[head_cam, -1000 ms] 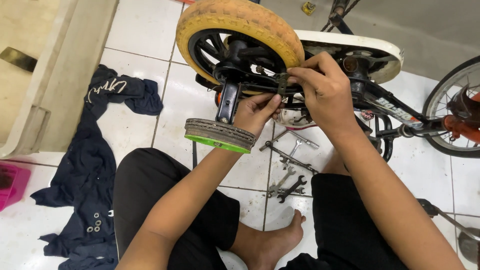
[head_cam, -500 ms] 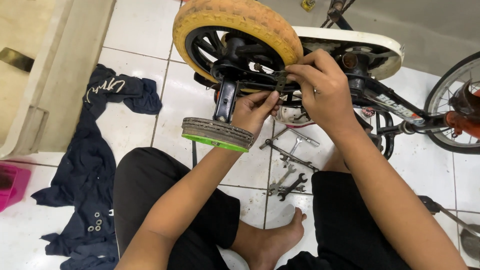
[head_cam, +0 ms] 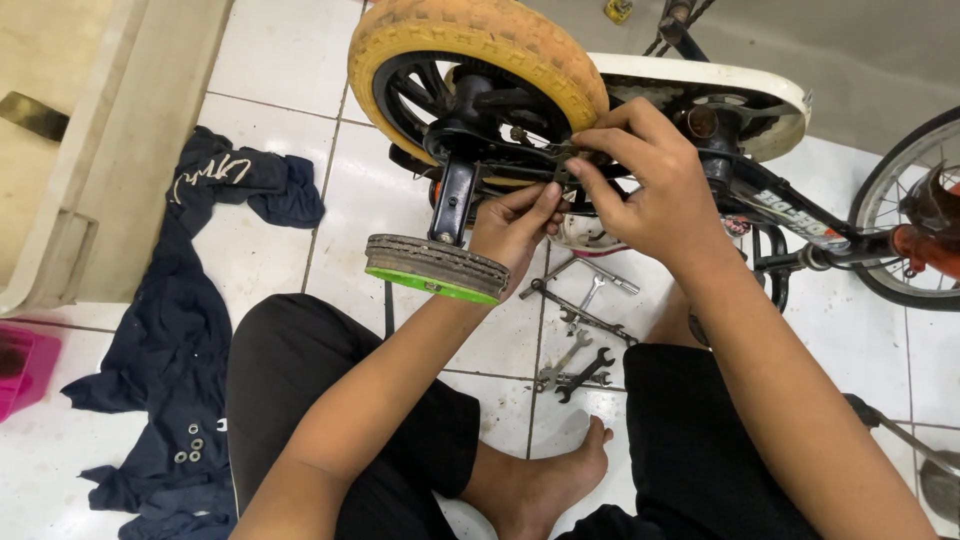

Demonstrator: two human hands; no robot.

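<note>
While seated on the white tiles, both hands up at the small bicycle's rear axle (head_cam: pixel 545 160). Left hand (head_cam: pixel 515 225), fingertips pinched together just beneath that axle, beside the training wheel (head_cam: pixel 435 268). Right hand (head_cam: pixel 650 185), fingers curled and pinching the axle hardware from above. Below the fingers, wrenches (head_cam: pixel 575 330); above, the yellow tyre (head_cam: pixel 480 40).

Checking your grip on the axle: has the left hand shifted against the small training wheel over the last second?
No. The left hand stays just right of the training wheel, fingertips up at the rear axle beside the right hand.
</note>
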